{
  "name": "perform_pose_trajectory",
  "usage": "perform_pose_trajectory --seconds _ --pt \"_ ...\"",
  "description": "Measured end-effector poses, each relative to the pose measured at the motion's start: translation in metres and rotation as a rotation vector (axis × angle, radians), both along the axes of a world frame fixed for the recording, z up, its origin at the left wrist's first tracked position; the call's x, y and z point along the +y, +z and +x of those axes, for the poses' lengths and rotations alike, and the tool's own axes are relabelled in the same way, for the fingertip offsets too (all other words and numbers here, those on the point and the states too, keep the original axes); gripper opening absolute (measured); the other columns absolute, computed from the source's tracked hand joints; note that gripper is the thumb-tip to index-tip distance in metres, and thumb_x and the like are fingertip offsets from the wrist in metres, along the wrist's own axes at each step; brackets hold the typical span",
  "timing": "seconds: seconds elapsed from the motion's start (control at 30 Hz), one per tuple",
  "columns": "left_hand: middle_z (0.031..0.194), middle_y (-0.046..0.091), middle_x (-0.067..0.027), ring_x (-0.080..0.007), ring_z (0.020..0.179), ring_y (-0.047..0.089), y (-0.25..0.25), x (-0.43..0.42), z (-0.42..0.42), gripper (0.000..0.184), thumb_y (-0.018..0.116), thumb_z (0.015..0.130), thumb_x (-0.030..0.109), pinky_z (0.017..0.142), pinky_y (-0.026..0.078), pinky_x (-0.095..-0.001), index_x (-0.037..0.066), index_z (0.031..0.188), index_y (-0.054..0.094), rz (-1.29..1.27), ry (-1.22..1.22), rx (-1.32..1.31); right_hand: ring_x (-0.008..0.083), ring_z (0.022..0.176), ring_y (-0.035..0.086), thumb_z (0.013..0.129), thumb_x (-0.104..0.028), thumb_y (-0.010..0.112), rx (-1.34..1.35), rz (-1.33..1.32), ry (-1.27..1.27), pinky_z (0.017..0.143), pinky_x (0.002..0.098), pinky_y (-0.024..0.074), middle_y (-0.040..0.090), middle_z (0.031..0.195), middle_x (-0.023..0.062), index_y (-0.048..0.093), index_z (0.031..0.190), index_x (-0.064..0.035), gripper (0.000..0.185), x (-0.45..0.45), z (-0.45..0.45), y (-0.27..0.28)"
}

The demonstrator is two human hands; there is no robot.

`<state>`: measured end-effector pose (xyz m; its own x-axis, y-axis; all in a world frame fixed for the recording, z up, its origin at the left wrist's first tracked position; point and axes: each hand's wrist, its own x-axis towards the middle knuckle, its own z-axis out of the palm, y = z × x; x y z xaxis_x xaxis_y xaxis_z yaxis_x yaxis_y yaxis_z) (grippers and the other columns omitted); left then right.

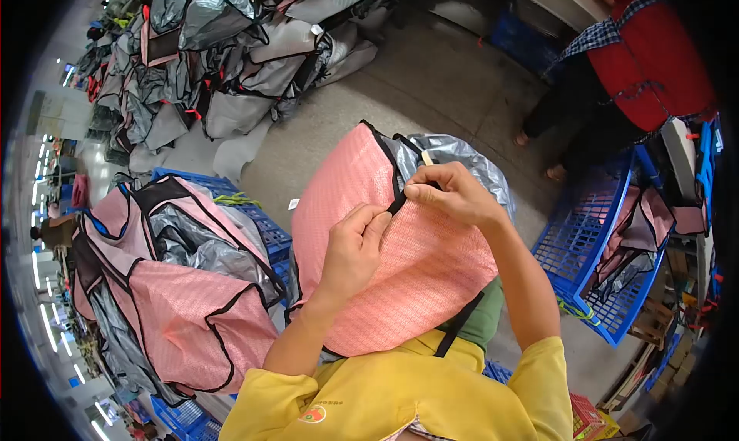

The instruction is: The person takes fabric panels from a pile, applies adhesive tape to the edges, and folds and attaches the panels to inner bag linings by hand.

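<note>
A pink quilted bag [346,172] with black edging and a silver lining lies over my lap, in the middle of the head view. My left hand [356,248] is closed, pinching the bag beside its black edging [396,202]. Just to the right, my right hand [450,195] is closed on the same edging, thumb against the bent fingers. A small pale strip [427,158] sticks up by the right fingers; what it is I cannot make out. Silver lining [462,152] bulges out behind the right hand.
More pink bags [177,287] lie heaped at left over a blue crate [262,222]. A large pile of grey and silver bags [239,71] covers the floor ahead. At right stand another blue crate [581,218] holding pink pieces and a person in a red top [647,64].
</note>
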<state>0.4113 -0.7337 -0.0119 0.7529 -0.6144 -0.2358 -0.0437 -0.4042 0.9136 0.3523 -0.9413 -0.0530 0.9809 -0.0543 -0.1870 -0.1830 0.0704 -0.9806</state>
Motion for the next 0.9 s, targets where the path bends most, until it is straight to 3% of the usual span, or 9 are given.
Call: perform_pose_trajectory --seconds 0.03,0.17,0.4,0.6,0.67,0.83,0.9 --pt "0.075 0.057 -0.0110 -0.0161 0.063 0.054 -0.002 0.000 0.000 0.013 0.058 0.097 0.007 0.060 0.043 -0.0299 -0.005 0.095 0.063 0.003 0.001 -0.005 0.0025 0.064 0.042 0.095 -0.033 0.068 -0.005 0.016 0.043 0.055 0.0243 0.0339 0.051 0.068 -0.0090 0.070 0.086 -0.0037 0.031 -0.003 0.003 -0.008" --pt "0.078 0.058 -0.0133 -0.0200 0.066 0.055 -0.004 0.000 -0.001 0.016 0.056 0.099 0.009 0.064 0.045 -0.0323 -0.006 0.098 0.062 0.033 -0.029 -0.047 -0.0009 0.058 0.034 0.096 -0.033 0.066 0.098 0.227 0.059 0.051 0.0210 0.0258 0.045 0.064 -0.0129 0.070 0.084 -0.0092 0.028 -0.001 0.003 -0.020" --pt "0.089 0.062 -0.0188 -0.0330 0.078 0.063 -0.006 -0.002 -0.004 0.016 0.053 0.098 0.007 0.071 0.048 -0.0367 -0.006 0.101 0.062 0.066 -0.104 -0.122 -0.0021 0.061 0.042 0.096 -0.028 0.066 0.113 0.308 -0.049 0.053 0.0177 0.0324 0.054 0.070 -0.0120 0.071 0.086 -0.0073 0.024 0.006 -0.009 -0.047" --pt "0.091 0.062 -0.0207 -0.0339 0.080 0.064 -0.002 -0.004 -0.006 0.017 0.051 0.097 0.005 0.072 0.048 -0.0378 -0.006 0.104 0.062 0.084 -0.141 -0.161 -0.0021 0.065 0.045 0.096 -0.027 0.066 0.078 0.346 -0.060 0.057 0.0174 0.0356 0.058 0.074 -0.0117 0.072 0.089 -0.0070 0.022 0.008 -0.015 -0.051" --pt "0.091 0.063 -0.0206 -0.0342 0.080 0.064 -0.003 -0.004 -0.007 0.017 0.051 0.097 0.004 0.072 0.049 -0.0379 -0.007 0.106 0.061 0.089 -0.153 -0.173 -0.0020 0.056 0.039 0.097 -0.029 0.065 0.050 0.369 -0.090 0.049 0.0183 0.0291 0.050 0.065 -0.0121 0.072 0.087 -0.0070 0.025 0.010 -0.017 -0.054" --pt "0.093 0.064 -0.0184 -0.0328 0.081 0.064 -0.007 -0.005 -0.021 0.018 0.054 0.095 0.005 0.075 0.050 -0.0389 -0.004 0.109 0.061 0.045 -0.075 -0.239 -0.0023 0.056 0.038 0.096 -0.029 0.066 0.046 0.381 -0.112 0.048 0.0185 0.0283 0.049 0.065 -0.0124 0.071 0.085 -0.0077 0.025 0.012 -0.020 -0.058" --pt "0.095 0.063 -0.0166 -0.0315 0.085 0.063 -0.007 -0.006 -0.029 0.023 0.060 0.093 0.010 0.077 0.050 -0.0403 0.001 0.114 0.061 0.239 -0.122 -0.874 -0.0025 0.055 0.038 0.096 -0.029 0.066 0.054 0.389 -0.125 0.048 0.0186 0.0278 0.048 0.064 -0.0126 0.070 0.084 -0.0082 0.025 0.013 -0.020 -0.059"
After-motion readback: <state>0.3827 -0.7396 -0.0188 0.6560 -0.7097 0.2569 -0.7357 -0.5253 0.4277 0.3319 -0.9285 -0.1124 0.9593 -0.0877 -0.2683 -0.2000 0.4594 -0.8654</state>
